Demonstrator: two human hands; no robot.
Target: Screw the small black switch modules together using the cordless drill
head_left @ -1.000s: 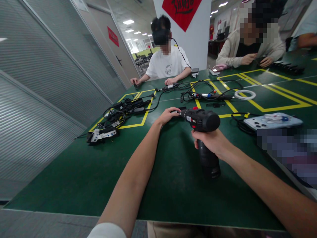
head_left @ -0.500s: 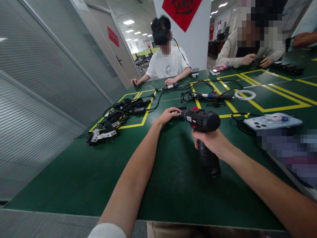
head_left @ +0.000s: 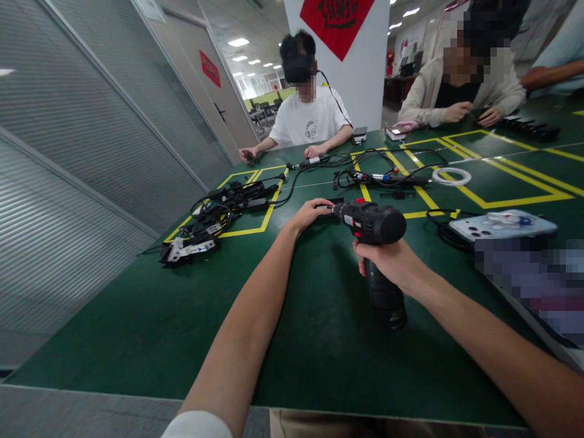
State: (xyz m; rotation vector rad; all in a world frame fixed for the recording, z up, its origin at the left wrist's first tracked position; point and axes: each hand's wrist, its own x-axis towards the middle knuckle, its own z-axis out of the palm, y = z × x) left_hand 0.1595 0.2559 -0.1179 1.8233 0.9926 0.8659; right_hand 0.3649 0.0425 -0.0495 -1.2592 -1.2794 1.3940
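A black cordless drill (head_left: pixel 376 226) with red trim stands over the green table (head_left: pixel 137 328), its handle gripped by my right hand (head_left: pixel 392 264). Its chuck points left. At the chuck's tip my left hand (head_left: pixel 309 213) pinches a small metal bit, fingers closed around it. A small black piece (head_left: pixel 336 200) lies on the table just behind the fingertips.
A pile of black cables and parts (head_left: pixel 214 213) lies at the left inside yellow tape lines. More cables and tools (head_left: pixel 383 176), a white ring (head_left: pixel 451 176) and a phone (head_left: pixel 502 224) lie beyond and to the right. Two people sit across the table.
Both hands and the drill stay put. The view has shifted very slightly; the people across have moved a little.
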